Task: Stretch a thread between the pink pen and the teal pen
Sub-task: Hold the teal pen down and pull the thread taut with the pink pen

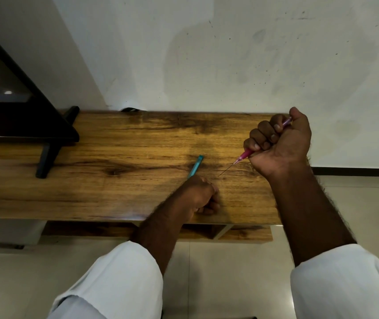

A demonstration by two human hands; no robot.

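My right hand [280, 141] is closed in a fist around the pink pen [244, 155], raised above the wooden table [114, 180] at its right end, the pen's tip pointing down and left. My left hand [201, 195] rests on the table near the front edge, fisted around the teal pen [195, 166], whose free end sticks up and away from me. A thin dark thread [226, 170] runs from the pink pen's tip down-left toward my left hand; where it ends is hidden by the hand.
A dark stand or monitor base [45, 143] sits on the table's left part. A white wall rises right behind the table. A lower wooden shelf [241, 233] shows under the front edge, with tiled floor to the right.
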